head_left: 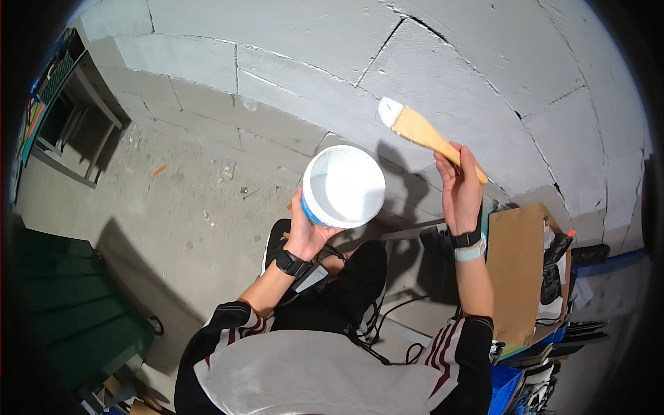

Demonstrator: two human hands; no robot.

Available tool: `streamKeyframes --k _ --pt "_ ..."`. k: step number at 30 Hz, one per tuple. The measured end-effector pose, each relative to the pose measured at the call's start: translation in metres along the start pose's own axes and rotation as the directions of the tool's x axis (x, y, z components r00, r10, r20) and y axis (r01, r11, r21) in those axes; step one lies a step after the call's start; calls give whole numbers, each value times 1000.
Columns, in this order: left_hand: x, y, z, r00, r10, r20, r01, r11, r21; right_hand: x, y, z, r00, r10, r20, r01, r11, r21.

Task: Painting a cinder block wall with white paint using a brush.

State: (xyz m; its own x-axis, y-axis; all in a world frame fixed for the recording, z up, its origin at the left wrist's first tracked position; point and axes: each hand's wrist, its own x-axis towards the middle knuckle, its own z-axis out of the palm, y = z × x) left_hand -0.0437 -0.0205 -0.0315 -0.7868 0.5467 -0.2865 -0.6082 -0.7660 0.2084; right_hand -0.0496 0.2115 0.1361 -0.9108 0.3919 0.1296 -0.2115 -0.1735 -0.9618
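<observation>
My left hand [308, 232] grips a white paint bucket [308, 187] from below and the side, its open top facing me. White paint [346, 185] shows inside it. In my right hand [462, 187] is a flat paintbrush [425, 133] with a wooden handle, raised to the right of the bucket. Its bristles are coated white and point up and to the left, in front of the block wall [304, 41]. Whether the bristles touch the wall I cannot tell. The lower fingers of my left hand are hidden behind the bucket.
A cardboard box [512, 277] with assorted items stands close to my right forearm. A dark green wheeled container [76, 304] is at the lower left, and a metal-framed table [66, 155] at the far left. Small debris lies on the concrete floor [187, 207].
</observation>
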Motion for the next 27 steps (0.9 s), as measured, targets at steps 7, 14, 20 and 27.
streamKeyframes --k 7,14,20,27 --pt "-14 7 -5 999 -6 38 6 1000 -1 55 16 42 946 -322 -38 313 938 -146" --pt "-33 9 -18 1000 15 17 -14 999 -30 69 67 37 769 -622 150 582 583 -567" --pt "-42 15 -20 999 26 -30 -28 999 -47 53 59 44 677 -651 342 671 355 -651" --pt "-43 13 -20 999 22 -32 -24 999 -43 69 70 47 591 -693 412 723 228 -652"
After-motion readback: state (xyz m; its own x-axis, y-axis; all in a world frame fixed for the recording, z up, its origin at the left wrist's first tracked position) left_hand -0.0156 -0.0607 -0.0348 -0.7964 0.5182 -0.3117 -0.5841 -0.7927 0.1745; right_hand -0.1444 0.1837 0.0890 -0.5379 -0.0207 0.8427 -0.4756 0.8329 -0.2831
